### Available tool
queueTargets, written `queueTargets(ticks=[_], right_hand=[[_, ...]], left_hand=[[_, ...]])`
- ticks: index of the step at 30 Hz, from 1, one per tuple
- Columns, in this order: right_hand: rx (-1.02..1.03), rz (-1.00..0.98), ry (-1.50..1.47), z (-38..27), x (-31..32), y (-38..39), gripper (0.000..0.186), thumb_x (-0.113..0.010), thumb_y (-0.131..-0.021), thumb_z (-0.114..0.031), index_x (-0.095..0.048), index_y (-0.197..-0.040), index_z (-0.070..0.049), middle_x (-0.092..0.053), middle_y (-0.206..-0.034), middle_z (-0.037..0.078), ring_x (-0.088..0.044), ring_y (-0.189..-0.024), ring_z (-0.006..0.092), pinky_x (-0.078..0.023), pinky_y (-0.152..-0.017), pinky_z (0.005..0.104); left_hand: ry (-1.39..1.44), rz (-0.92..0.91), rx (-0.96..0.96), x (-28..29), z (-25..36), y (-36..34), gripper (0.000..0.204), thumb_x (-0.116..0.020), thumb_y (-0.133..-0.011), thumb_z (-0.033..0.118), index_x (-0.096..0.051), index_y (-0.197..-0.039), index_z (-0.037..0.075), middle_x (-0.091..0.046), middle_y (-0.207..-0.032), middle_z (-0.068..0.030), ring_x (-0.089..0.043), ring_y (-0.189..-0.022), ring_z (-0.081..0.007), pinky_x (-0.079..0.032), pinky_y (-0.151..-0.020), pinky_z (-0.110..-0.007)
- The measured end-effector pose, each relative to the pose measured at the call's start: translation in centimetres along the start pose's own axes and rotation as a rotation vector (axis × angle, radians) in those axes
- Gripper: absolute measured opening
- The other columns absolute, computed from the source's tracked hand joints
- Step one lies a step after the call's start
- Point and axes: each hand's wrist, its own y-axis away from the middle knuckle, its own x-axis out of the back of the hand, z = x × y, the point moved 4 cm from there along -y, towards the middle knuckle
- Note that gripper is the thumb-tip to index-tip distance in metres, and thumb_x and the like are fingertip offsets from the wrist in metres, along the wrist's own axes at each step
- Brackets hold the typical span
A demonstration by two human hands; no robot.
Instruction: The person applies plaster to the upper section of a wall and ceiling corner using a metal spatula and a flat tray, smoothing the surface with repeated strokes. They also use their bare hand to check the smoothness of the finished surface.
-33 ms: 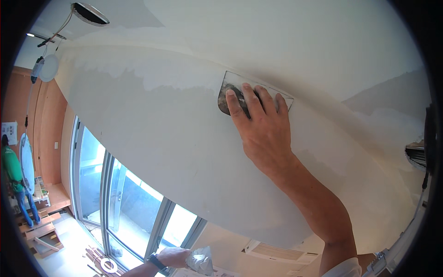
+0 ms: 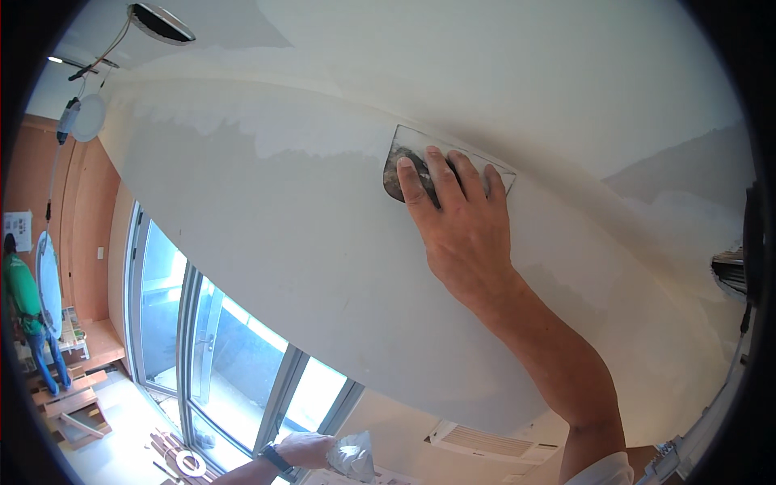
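At upper centre, the right hand (image 2: 469, 230) holds a trowel (image 2: 414, 141) against the plaster (image 2: 307, 218), fingers spread over its back; likely light and stiff, best gripped there. At lower centre, the left hand (image 2: 305, 449) clutches a crumpled bag (image 2: 352, 457).

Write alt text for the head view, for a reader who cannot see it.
The person's right hand holds a flat, smudged tool against a patchy grey-white panel. Below, the left hand, a watch on its wrist, holds a crumpled whitish wad. Glass doors stand beyond; someone in a green top is at far left.
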Motion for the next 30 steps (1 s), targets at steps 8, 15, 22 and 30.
queueTargets(ticks=[8, 15, 22, 30], right_hand=[[0.019, 0.056, -0.060, -2.7, 0.1, -1.7, 0.041, -0.066, -0.091, -0.014, -0.067, -0.132, -0.008, -0.066, -0.128, 0.021, -0.061, -0.118, 0.0371, -0.048, -0.093, 0.0620], [-0.007, 0.061, -0.084, -4.8, -2.2, -5.1, 0.041, -0.066, -0.091, -0.014, -0.068, -0.132, -0.009, -0.066, -0.129, 0.019, -0.061, -0.118, 0.0362, -0.048, -0.094, 0.0621], [-0.041, 0.034, -0.086, -4.9, -4.2, -5.8, 0.041, -0.067, -0.091, -0.014, -0.068, -0.132, -0.009, -0.066, -0.129, 0.017, -0.061, -0.119, 0.0350, -0.048, -0.095, 0.0623], [-0.082, -0.010, -0.075, -4.7, -4.8, -6.0, 0.041, -0.067, -0.091, -0.013, -0.069, -0.131, -0.009, -0.066, -0.130, 0.014, -0.061, -0.119, 0.0336, -0.047, -0.097, 0.0625]], left_hand=[[-0.006, -0.038, 0.001, -0.8, 0.8, -1.1, 0.054, -0.085, -0.084, 0.047, -0.068, -0.114, 0.005, -0.076, -0.099, -0.0133, -0.074, -0.093, -0.0295, -0.056, -0.080, -0.043], [0.039, 0.039, -0.041, -0.8, 1.5, -1.1, 0.045, -0.078, -0.086, 0.046, -0.070, -0.111, 0.010, -0.077, -0.096, -0.0132, -0.075, -0.090, -0.0336, -0.058, -0.078, -0.045], [0.046, -0.020, -0.015, -1.7, -0.3, -1.6, 0.061, -0.084, -0.082, 0.056, -0.069, -0.114, 0.006, -0.076, -0.100, -0.0118, -0.074, -0.091, -0.0288, -0.056, -0.077, -0.042], [0.060, -0.003, -0.017, -1.6, -0.3, -1.2, 0.049, -0.083, -0.084, 0.043, -0.069, -0.114, 0.008, -0.077, -0.099, -0.0119, -0.075, -0.095, -0.0302, -0.056, -0.082, -0.044]])
